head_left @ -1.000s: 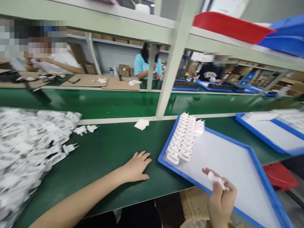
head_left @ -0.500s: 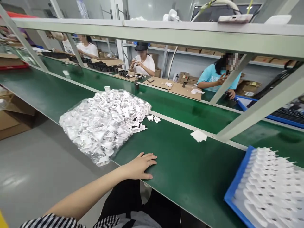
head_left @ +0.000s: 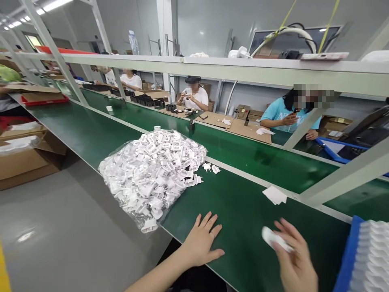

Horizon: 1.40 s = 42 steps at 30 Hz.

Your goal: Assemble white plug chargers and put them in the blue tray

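My left hand [head_left: 202,241] lies flat and open on the green work surface [head_left: 243,211] near its front edge. My right hand [head_left: 296,259] is low on the right, fingers closed on a small white plug part [head_left: 273,239]. A clear plastic bag heaped with white plug parts [head_left: 152,170] lies to the left of both hands. A few loose plug parts [head_left: 209,167] sit beside the bag. At the right edge, a blue tray [head_left: 346,259] holds rows of white plug parts [head_left: 373,251].
A white paper scrap [head_left: 274,194] lies by the rail dividing the green conveyor [head_left: 258,156]. A metal frame shelf [head_left: 212,67] runs overhead. Other people sit across the line. Cardboard boxes [head_left: 21,154] stand on the grey floor at left.
The view has swung left, from the blue tray to the bag. My right hand with the white part has come back into view. My left hand stays flat on the surface.
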Available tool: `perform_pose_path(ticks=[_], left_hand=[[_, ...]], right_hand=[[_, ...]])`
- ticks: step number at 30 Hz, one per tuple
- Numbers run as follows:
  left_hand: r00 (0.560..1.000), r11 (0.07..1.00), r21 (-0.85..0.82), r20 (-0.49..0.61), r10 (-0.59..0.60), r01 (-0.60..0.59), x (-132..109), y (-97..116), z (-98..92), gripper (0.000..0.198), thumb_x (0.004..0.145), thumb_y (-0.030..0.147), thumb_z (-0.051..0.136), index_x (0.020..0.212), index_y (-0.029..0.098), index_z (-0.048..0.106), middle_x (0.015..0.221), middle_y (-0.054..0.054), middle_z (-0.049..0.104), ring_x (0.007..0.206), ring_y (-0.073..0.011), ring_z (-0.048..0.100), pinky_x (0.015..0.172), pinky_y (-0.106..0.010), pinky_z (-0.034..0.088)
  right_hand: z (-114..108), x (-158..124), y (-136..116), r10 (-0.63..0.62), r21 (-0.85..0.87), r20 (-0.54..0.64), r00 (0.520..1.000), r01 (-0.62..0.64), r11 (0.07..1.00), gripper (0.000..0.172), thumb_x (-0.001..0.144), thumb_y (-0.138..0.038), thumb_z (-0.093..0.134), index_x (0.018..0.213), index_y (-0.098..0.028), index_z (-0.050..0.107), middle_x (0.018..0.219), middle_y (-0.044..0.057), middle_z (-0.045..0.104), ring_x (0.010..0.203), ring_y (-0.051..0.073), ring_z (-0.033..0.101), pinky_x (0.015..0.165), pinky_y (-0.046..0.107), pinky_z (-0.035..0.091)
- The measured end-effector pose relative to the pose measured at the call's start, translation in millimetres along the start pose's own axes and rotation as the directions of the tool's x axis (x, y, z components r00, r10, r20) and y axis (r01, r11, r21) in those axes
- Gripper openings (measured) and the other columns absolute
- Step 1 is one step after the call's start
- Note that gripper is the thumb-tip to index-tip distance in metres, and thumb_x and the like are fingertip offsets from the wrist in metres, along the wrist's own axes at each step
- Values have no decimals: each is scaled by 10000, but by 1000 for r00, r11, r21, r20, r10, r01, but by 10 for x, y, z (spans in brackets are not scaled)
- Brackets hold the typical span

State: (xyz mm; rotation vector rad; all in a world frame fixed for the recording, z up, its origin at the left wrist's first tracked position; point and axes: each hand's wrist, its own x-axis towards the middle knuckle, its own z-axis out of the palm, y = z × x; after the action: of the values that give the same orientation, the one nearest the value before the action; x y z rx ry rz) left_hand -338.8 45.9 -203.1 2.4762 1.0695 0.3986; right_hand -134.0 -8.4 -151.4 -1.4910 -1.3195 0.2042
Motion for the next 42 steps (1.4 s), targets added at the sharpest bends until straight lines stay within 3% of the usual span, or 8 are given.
perform_pose_path(ticks=[8,16,20,22,25,34,38,42], left_hand=[[999,886,-462,-16,-47,34,-211,-96,-477,415,691,436,454,1061,247,456,1171,-6,391,1090,-149,332,936,-298,254],[928,888,-411,-209,-310,204,-10,-234,-1039,377,717,431,413,1031,230,467,1159,-11,395,1072,-156,347,913,-280,289],[935,816,-557,-182,-303,156,732,7,-839,562,647,409,505,1126,147,371,1206,-58,329,1129,-156,264,958,-251,218],[863,663,-690,-111,-494,291,1115,116,-656,589,696,411,439,1168,92,291,1211,-99,303,1123,-145,273,944,-231,241],[813,698,-660,-225,-537,278,1492,176,-410,615,726,418,379,1193,49,227,1268,-124,170,1188,-168,106,990,-262,129],[880,797,-593,-311,-359,116,1526,78,-196,515,674,411,435,1080,97,401,1262,-122,172,1191,-242,34,984,-368,110],[811,566,-819,-393,-434,-93,1645,41,-155,379,677,305,430,987,86,427,1098,-143,386,1073,-211,320,912,-352,249],[862,-63,-983,-118,-492,-171,1753,-59,-197,274,680,326,393,808,93,459,791,-87,507,703,-133,494,638,-272,390]], right_hand=[[1116,881,123,186,195,443,877,-297,935,341,515,-438,535,699,-151,529,854,84,553,755,204,516,709,337,397],[1178,913,276,248,237,430,868,-373,897,365,531,-444,515,747,-150,499,906,82,538,850,213,492,777,329,372],[1105,969,336,358,331,278,891,-439,835,451,496,-438,544,837,-156,457,964,85,510,896,214,476,816,337,353],[1028,1027,373,359,304,171,917,-396,866,466,510,-445,531,868,-157,451,997,89,486,919,216,462,828,347,342],[907,1115,419,276,197,35,960,-278,940,424,534,-462,490,822,-151,465,1060,104,425,984,236,406,818,360,348],[965,1163,428,270,170,110,957,-286,943,412,473,-462,518,743,-153,492,1068,104,410,1004,265,372,825,388,329],[994,1148,398,424,476,273,864,-504,721,401,441,-407,621,752,-183,501,1099,56,428,1027,243,374,867,382,288],[947,1152,387,386,688,577,720,-683,246,342,450,-336,659,729,-195,518,1054,51,487,1041,229,382,810,365,345]])
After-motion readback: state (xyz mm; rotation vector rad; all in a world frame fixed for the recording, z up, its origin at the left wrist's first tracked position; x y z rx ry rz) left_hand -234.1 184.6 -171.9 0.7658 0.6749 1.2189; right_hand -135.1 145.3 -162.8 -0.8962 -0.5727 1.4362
